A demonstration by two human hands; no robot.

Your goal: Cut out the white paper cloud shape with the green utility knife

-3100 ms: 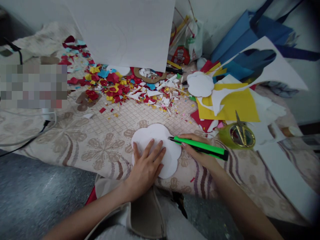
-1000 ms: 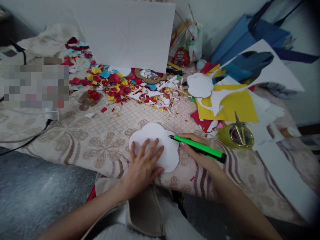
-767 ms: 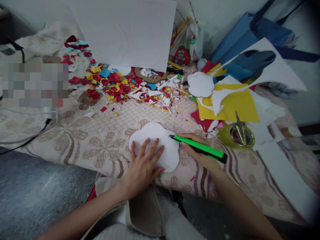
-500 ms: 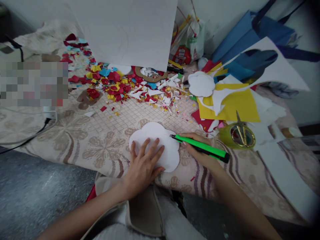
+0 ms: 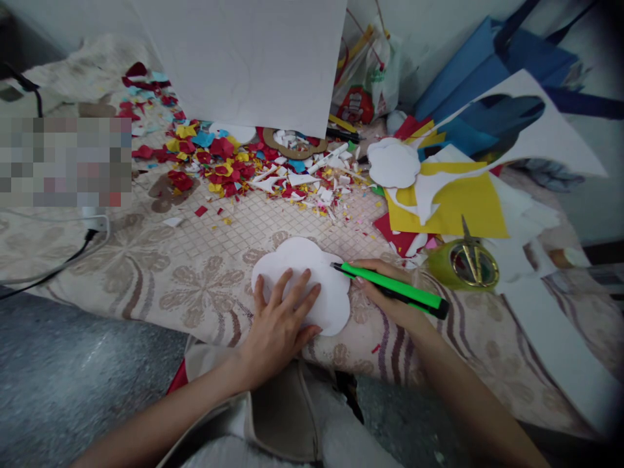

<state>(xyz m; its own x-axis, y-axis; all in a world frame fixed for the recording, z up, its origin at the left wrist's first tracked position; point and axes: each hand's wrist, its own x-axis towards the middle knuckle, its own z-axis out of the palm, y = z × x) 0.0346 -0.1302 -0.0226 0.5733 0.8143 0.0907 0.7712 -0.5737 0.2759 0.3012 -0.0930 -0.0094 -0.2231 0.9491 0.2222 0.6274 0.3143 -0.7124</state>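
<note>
A white flower-shaped paper cutout lies flat near the table's front edge. My left hand rests on it with spread fingers, pressing it against the cloth. In my right hand is a green utility knife, held at a slant with its short blade over the cutout's right part. Whether the blade tip touches the paper is hard to tell. Further back on the right lies another white flower-shaped cutout.
Colourful paper scraps spread behind the cutout, below a large white sheet. At right are yellow paper, scissors on a tape roll, and a blue bag. Cables run at left.
Both hands, the knife and the cutout keep practically the same position. Only the camera view has shifted very slightly.
</note>
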